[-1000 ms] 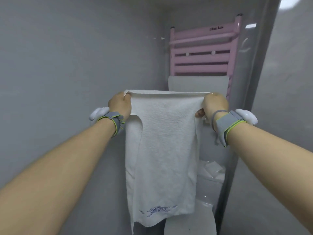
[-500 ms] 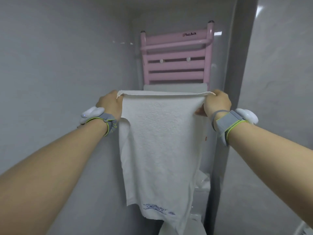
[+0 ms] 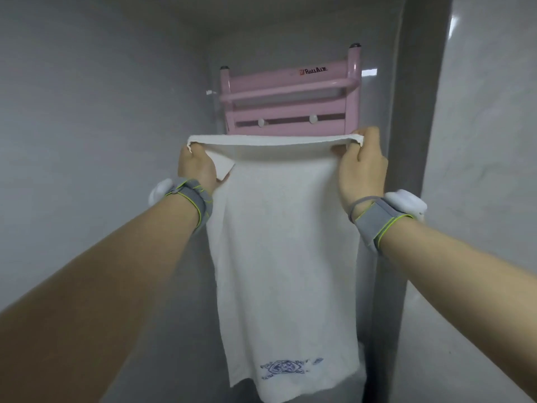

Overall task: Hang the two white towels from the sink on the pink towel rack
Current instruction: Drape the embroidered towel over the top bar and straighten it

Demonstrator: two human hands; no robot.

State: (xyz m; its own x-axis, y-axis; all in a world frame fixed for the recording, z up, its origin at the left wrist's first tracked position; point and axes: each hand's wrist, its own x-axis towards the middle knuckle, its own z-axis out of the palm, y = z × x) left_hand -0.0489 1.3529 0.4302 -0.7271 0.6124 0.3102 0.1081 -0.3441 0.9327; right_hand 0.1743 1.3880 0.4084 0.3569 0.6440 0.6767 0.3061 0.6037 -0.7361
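Grey bathroom walls close in on both sides of a narrow alcove, and the near-to-far order runs from the forearms, through the hands, to the rack on the back wall. Both wrists wear grey straps edged in green, each carrying a white device. Just beyond them, the left hand [image 3: 197, 165] pinches one top corner of the white towel [image 3: 286, 257] with its fingers curled over the hem, and the right hand [image 3: 361, 170] clamps the opposite corner, its thumb tucked under the fold. Between the two grips the top edge is pulled taut and level; below them the cloth hangs free, with a blue embroidered emblem [image 3: 286, 367] near its bottom edge.

Compared with a second ago, the grips have risen and travelled forward: the stretched hem, which sat well below the pink bars, now lines up right in front of the lowest visible bar of the pink towel rack [image 3: 290, 109]. Another pale towel that showed under those bars is now hidden behind the held one.

I judge this towel ready to be fed over a bar, probably needing a further lift and a push past the grips. Whether the hem already touches the rack cannot be told. It appears to be the second of the two.
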